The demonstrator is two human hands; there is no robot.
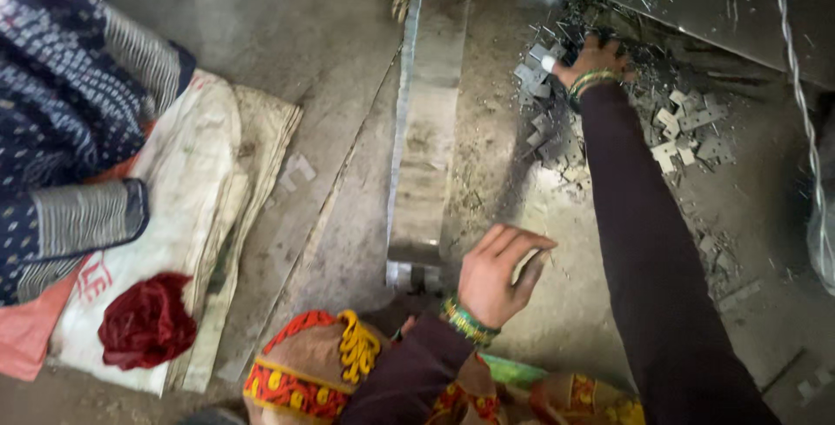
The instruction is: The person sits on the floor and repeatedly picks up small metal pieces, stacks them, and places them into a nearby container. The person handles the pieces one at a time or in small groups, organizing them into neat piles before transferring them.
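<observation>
From the head view, the right hand (594, 61) stretches far forward into a heap of small metal plates (683, 125) on the dusty floor (330, 216), fingers curled down among the pieces; whether they pinch one cannot be told; the left hand (496, 273) sits close to the body, fingers pressed around a pale flat piece (525, 264) that shows at the fingertips. To gather well, the far hand would likely do best taking the loose plates at the near edge of the heap, since sharp scraps (722, 260) lie scattered about; a long metal channel (426, 129) runs between the hands and the folded sacks (200, 207), on which a dark red cloth (146, 321) rests; a twisted wire (796, 77) hangs at the right.
</observation>
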